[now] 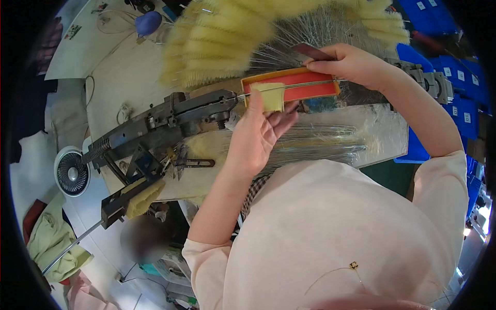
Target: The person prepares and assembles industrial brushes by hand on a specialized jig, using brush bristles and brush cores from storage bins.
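My left hand (258, 135) pinches a small pad of pale yellow fibre (272, 96) against a thin metal wire (299, 86). That wire runs from the nose of a dark metal twisting machine (165, 121) across a shallow orange tray (297, 87). My right hand (350, 63) holds a flat dark red strip (310, 51) just above the tray's far rim. A fan of finished yellow wire brushes (222, 39) lies spread behind the tray.
A bundle of bare straight wires (315, 144) rests on the shiny metal bench top (377, 129). A small white fan (72, 174) sits at the left. Blue bins (460, 82) stack at the right. Another person's head (142, 237) shows below the machine.
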Available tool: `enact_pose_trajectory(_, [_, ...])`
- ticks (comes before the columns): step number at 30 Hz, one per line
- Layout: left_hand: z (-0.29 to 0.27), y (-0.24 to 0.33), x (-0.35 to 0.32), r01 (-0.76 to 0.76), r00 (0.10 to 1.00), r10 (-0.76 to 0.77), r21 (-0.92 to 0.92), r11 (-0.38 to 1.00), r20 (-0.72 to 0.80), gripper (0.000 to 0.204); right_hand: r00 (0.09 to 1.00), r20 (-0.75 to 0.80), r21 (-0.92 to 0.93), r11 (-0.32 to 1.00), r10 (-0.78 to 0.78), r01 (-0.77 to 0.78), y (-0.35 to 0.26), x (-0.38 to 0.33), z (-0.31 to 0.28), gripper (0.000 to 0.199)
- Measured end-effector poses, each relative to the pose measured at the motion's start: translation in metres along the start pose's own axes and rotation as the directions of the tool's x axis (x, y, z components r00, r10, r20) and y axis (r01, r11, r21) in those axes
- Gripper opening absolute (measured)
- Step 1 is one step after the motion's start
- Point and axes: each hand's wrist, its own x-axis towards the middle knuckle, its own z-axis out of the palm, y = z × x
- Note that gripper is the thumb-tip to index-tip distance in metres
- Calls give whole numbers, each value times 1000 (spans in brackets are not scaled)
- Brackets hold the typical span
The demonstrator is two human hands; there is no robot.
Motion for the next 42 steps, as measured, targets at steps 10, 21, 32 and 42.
enact_pose_trajectory(10, [-18,-9,6,-43,971,96,-235,971,217,76,604,-240,-745,543,-760,387,-1,-36,5,15])
enact_pose_trajectory(21, [-12,-5,3,63,961,24,-302,951,274,82,631,-54,-866,350,-774,357,-12,-26,35,18])
enact_pose_trajectory(32, [-17,-3,6,36,968,28,-245,969,251,80,693,134,-892,219,-708,396,-11,-24,20,10])
enact_pose_trajectory(42, [-16,-4,8,5,980,32,-188,982,197,79,667,197,-914,111,-719,390,-15,-19,25,10])
